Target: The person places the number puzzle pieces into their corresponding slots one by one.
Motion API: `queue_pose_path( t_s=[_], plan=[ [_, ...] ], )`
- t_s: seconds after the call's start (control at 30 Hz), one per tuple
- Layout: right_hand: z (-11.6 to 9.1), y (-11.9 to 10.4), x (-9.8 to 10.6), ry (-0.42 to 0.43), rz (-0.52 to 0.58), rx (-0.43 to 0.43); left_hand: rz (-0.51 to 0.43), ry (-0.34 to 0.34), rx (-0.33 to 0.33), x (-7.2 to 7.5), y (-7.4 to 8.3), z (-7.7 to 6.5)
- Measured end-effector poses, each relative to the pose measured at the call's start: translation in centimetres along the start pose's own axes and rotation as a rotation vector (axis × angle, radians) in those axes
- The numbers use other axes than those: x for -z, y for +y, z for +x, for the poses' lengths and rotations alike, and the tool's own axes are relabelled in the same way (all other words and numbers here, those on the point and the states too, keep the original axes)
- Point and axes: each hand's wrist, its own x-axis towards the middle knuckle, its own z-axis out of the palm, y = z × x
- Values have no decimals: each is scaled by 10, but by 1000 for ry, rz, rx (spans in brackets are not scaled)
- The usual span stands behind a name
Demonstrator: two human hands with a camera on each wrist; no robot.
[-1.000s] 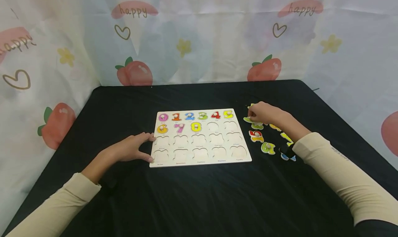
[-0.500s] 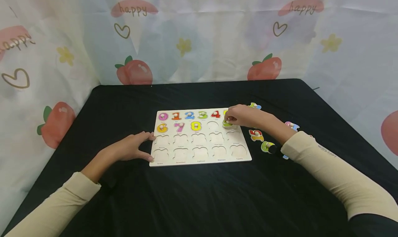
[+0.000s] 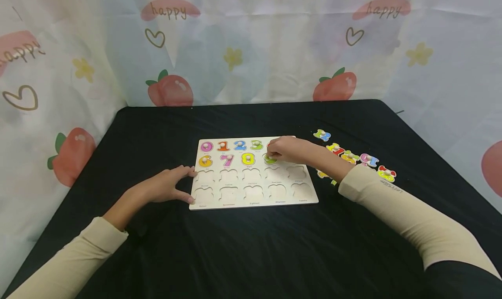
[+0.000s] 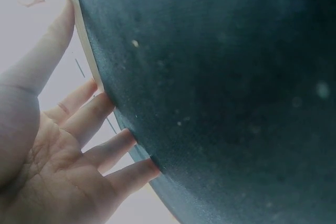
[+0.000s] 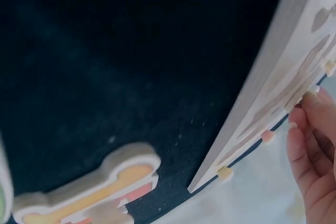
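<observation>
A pale wooden number puzzle board lies on the black cloth in the head view, its upper slots filled with coloured numbers. Along its left edge, my left hand rests with thumb and fingers spread; the left wrist view shows its fairly straight fingers touching the rim. Over the second row my right hand pinches a green number piece at the slot right of the yellow 8. That hand hides the board's upper right part, and the piece's digit is mostly covered.
Several loose number pieces lie right of the board, among them a green and blue one and a pink and blue one. My right forearm passes over some of them. Behind the black table hangs a printed curtain.
My right hand has carried the green piece from the loose pieces on the right, leftward over the board to the slot beside the 8. The left hand has stayed at the edge.
</observation>
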Motion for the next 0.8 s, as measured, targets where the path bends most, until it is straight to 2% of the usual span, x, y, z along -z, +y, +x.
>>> queue_pose_path(
  t_s=[0.13,0.43,0.63,0.8],
  plan=[
    [2,-2,1,3,-16,23,4,2,-6,1,-1,0],
    [3,-2,-2,5,-52,11,14,5,-12,1,-2,0],
    [-7,7,-1,-32,4,-90,-9,-4,-14,-2,-1,1],
    [-29,21,7,9,-12,-142,-1,1,-9,-1,0,0]
  ],
)
